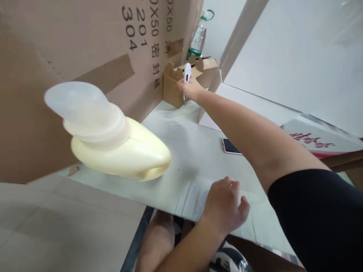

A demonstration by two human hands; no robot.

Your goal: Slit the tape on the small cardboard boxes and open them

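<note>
My right hand (190, 89) reaches far across the table and is closed round a white pen (186, 75), held upright just in front of a small cardboard holder (173, 84). My left hand (224, 206) rests near the table's front edge with its fingers curled under, nothing visible in it. A cream plastic jug (124, 149) with a translucent cap (85, 109) lies on its side at the left of the table (195, 158).
A large cardboard box wall (85, 45) with printed characters stands behind the jug. A clear water bottle (198, 37) stands behind the holder. A phone (231, 146) lies face down mid-table. A red-printed white package (320, 140) sits at right.
</note>
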